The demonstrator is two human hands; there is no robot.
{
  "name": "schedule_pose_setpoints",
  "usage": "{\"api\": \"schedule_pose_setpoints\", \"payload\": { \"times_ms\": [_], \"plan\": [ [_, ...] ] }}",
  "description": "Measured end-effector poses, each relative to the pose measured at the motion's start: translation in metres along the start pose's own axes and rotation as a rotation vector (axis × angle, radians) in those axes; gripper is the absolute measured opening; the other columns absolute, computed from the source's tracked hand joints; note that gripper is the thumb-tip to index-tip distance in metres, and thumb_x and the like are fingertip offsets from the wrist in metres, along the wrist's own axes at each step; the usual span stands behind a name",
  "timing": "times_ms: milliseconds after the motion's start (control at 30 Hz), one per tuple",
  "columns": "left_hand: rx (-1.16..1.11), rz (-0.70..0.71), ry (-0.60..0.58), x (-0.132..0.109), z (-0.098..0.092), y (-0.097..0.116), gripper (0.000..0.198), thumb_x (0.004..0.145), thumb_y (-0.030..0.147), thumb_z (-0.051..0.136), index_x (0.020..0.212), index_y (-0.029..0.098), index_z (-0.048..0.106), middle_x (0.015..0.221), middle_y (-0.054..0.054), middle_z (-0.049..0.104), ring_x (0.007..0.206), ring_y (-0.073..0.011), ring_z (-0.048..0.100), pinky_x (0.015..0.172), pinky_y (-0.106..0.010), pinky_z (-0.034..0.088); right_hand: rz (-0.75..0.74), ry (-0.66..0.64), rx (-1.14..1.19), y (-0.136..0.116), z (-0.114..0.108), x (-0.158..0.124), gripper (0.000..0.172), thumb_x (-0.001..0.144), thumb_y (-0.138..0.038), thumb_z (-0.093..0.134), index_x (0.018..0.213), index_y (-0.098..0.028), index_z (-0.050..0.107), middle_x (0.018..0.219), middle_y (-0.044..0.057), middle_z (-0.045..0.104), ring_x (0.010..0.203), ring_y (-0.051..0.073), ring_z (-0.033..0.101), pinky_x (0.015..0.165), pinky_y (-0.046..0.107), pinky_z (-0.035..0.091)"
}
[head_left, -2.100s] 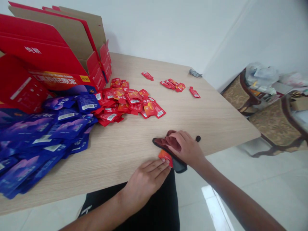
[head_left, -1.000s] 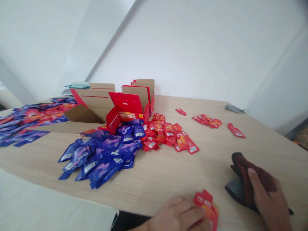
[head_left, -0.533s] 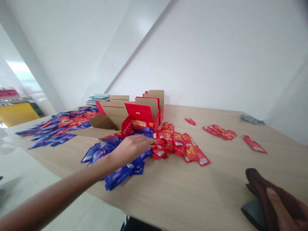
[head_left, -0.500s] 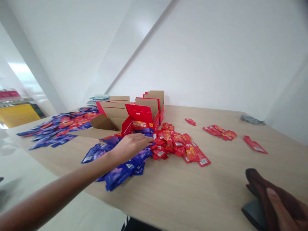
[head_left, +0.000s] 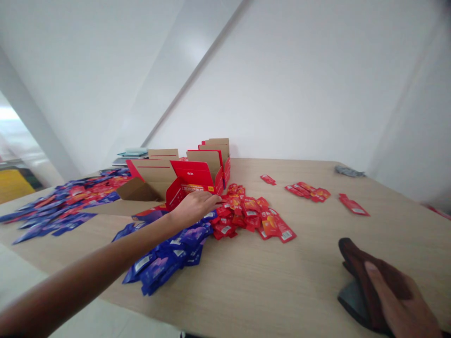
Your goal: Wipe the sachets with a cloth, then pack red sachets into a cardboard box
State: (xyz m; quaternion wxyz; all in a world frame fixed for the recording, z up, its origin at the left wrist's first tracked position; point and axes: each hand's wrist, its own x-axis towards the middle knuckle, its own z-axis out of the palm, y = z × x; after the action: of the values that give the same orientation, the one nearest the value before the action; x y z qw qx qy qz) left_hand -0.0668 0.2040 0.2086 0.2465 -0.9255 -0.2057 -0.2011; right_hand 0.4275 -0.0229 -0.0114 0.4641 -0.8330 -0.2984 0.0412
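My left hand (head_left: 195, 206) reaches over a heap of blue pouches (head_left: 172, 256). Its fingers are bent and closed, with the tips at the left edge of a pile of red pouches (head_left: 243, 211); what they grip, if anything, is hidden. An open box (head_left: 150, 188) with brown inside stands just behind that hand. At the lower right, my right hand (head_left: 401, 295) is closed around a dark brown folded thing (head_left: 369, 277), thumb on top. A grey piece (head_left: 352, 298) shows under it; the kind is unclear.
More open red boxes (head_left: 197, 171) stand in a row behind. Mixed blue and red pouches (head_left: 70, 199) spread over the table's left side. Several loose red pouches (head_left: 308, 191) lie to the right, and a grey crumpled thing (head_left: 348, 171) lies near the far edge.
My view has turned a little to the right, so the things on the table appear further left. My left fingertips have come slightly further over the red pile. The right hand keeps its hold.
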Motion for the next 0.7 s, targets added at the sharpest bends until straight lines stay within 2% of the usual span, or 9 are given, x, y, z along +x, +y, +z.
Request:
{"api": "schedule_pose_setpoints", "payload": {
  "times_ms": [133, 300, 400, 533, 600, 700],
  "plan": [
    [-0.020, 0.110, -0.024, 0.020, 0.002, 0.013, 0.023, 0.109, 0.032, 0.049, 0.117, 0.017, 0.064, 0.095, -0.007, 0.075, 0.087, -0.0209, 0.072, 0.081, -0.032, 0.055, 0.134, -0.074, 0.031, -0.029, -0.009, -0.009, 0.087, 0.079, -0.089, 0.050, 0.136, -0.024, 0.059, 0.135, 0.020, 0.066, 0.127, 0.049, 0.060, 0.111, 0.062, 0.044],
    [-0.023, 0.206, -0.044, 0.054, 0.017, 0.025, 0.024, 0.110, 0.023, 0.045, 0.123, 0.017, 0.064, 0.105, -0.009, 0.077, 0.097, -0.0219, 0.072, 0.086, -0.034, 0.054, 0.117, -0.087, 0.047, -0.038, -0.013, -0.013, 0.085, 0.081, -0.087, 0.050, 0.137, -0.024, 0.058, 0.139, 0.018, 0.064, 0.128, 0.047, 0.060, 0.112, 0.060, 0.043],
    [-0.016, 0.218, -0.048, 0.079, 0.038, 0.028, 0.027, 0.109, 0.021, 0.043, 0.127, 0.017, 0.064, 0.115, -0.011, 0.077, 0.105, -0.0237, 0.071, 0.090, -0.036, 0.054, 0.125, -0.086, 0.036, -0.039, -0.013, -0.015, 0.084, 0.081, -0.088, 0.049, 0.137, -0.026, 0.058, 0.135, 0.017, 0.067, 0.126, 0.048, 0.061, 0.109, 0.061, 0.045],
    [-0.011, 0.160, -0.058, 0.106, 0.076, 0.031, 0.029, 0.108, 0.020, 0.046, 0.131, 0.017, 0.064, 0.124, -0.012, 0.075, 0.112, -0.0265, 0.069, 0.094, -0.040, 0.053, 0.126, -0.090, 0.043, -0.043, -0.014, -0.017, 0.085, 0.081, -0.088, 0.049, 0.137, -0.025, 0.059, 0.126, 0.016, 0.070, 0.117, 0.047, 0.065, 0.102, 0.060, 0.050],
    [-0.017, 0.127, -0.077, 0.110, 0.094, 0.036, 0.030, 0.106, 0.018, 0.049, 0.132, 0.017, 0.063, 0.127, -0.012, 0.074, 0.115, -0.0269, 0.068, 0.096, -0.040, 0.052, 0.124, -0.092, 0.040, -0.044, -0.015, -0.018, 0.085, 0.081, -0.088, 0.049, 0.138, -0.025, 0.059, 0.122, 0.016, 0.071, 0.114, 0.046, 0.066, 0.099, 0.059, 0.051],
    [-0.042, 0.109, -0.135, 0.104, 0.116, 0.046, 0.031, 0.102, 0.013, 0.055, 0.130, 0.018, 0.066, 0.125, -0.011, 0.075, 0.114, -0.0252, 0.069, 0.097, -0.038, 0.052, 0.113, -0.086, 0.028, -0.046, -0.015, -0.019, 0.083, 0.082, -0.088, 0.049, 0.136, -0.026, 0.061, 0.123, 0.015, 0.071, 0.113, 0.045, 0.067, 0.097, 0.058, 0.051]
  ]
}}
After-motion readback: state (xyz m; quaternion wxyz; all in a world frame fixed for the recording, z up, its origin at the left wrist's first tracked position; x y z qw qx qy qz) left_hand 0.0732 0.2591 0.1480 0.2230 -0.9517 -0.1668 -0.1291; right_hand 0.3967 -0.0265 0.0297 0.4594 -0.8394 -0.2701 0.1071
